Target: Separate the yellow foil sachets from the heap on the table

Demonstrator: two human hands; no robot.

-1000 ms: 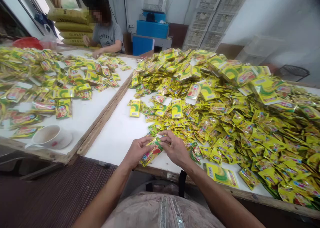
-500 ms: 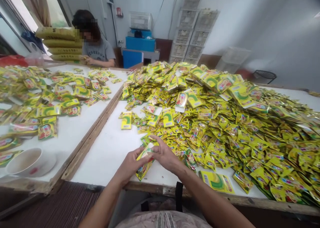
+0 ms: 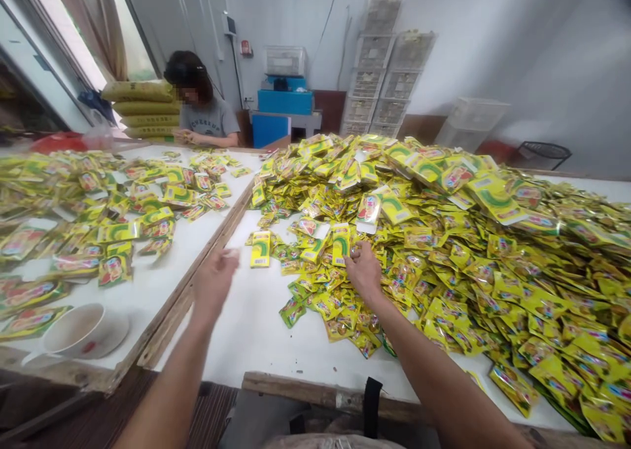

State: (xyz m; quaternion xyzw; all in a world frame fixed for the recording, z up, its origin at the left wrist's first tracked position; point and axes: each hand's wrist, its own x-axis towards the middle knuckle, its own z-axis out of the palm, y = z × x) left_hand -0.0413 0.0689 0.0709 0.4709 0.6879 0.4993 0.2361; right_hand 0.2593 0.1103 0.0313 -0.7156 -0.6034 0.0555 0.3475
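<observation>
Sachets [image 3: 444, 252] lie heaped in a loose yellow-and-green pile over most of the bench [image 3: 256, 344], thinning to single packets at the near edge. They look light, flat, limp and glossy, and are likely to slide over one another. A pinch at a sealed edge or corner should hold best. The right hand [image 3: 365, 271] rests on that near edge with its fingers curled down among the packets; I cannot tell whether its grip has closed on one. Just beyond it a yellow sachet [image 3: 340, 243] lies flat, long axis pointing away from the person. The left hand [image 3: 215, 279], blurred, hovers spread and empty over bare bench. A cup [image 3: 73, 327] sits on the neighbouring bench [image 3: 148, 291].
</observation>
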